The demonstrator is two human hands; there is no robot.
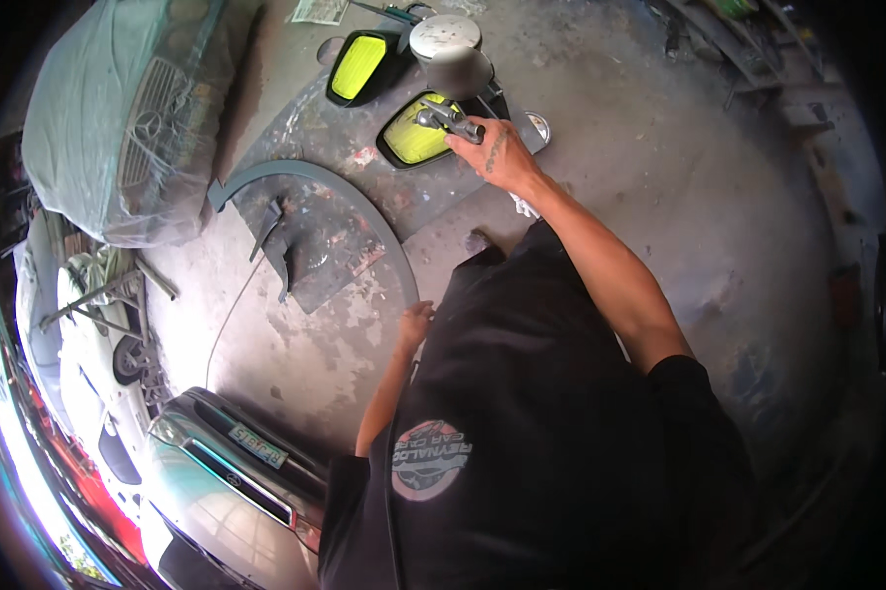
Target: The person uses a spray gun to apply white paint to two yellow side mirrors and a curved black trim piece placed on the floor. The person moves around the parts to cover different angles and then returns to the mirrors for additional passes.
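My right hand (503, 155) is closed around the handle of a spray gun (450, 120). The gun is held just above a car side mirror (386, 149) whose face is bright yellow-green inside a black rim. A second side mirror (361, 69), also yellow-green in a black housing, stands farther off to the left. My left hand (418, 319), low at my side, has its fingers curled around the near end of a long curved grey wheel arch trim (330, 177). The trim arcs away from me to the far left.
A paint-splattered dark sheet (305, 133) lies under the mirrors. Black plastic pieces (278, 258) and a thin hose (229, 324) are on the left. A plastic-covered car (118, 118) stands far left, another car (236, 472) near left. Shelving with clutter (748, 49) lines the far right.
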